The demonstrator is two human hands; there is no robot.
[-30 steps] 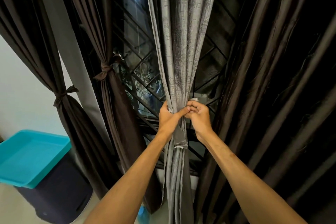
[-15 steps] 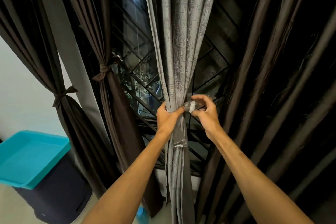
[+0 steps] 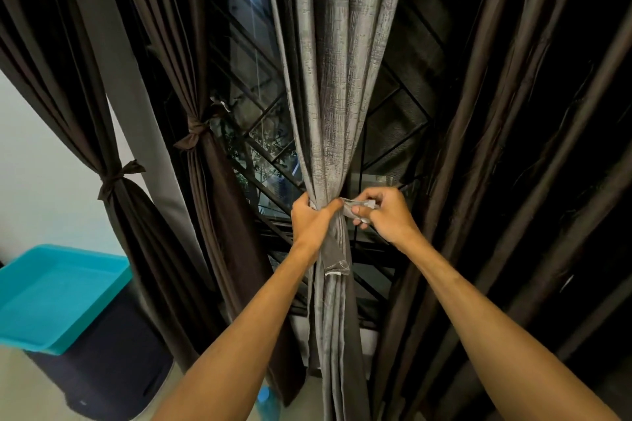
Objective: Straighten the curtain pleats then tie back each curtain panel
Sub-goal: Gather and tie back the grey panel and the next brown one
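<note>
Head view: the grey textured fabric curtain panel [image 3: 328, 96] hangs bunched at mid-window, before a dark metal window grille [image 3: 393, 120]. The left hand [image 3: 313, 220] is curled tight round the gathered pleats. The right hand [image 3: 388, 215] pinches one end of the narrow grey fabric tie-back strip [image 3: 359, 208] just beside the bundle; the strip's other end dangles below the left hand. To tie well, I judge the left grip should hold the pleats evenly stacked while the right draws the strip snug and level before knotting. At lower left, a shallow turquoise plastic tray [image 3: 61, 294] sits atop a dark plastic bin [image 3: 102, 372], hiding the bin's contents.
</note>
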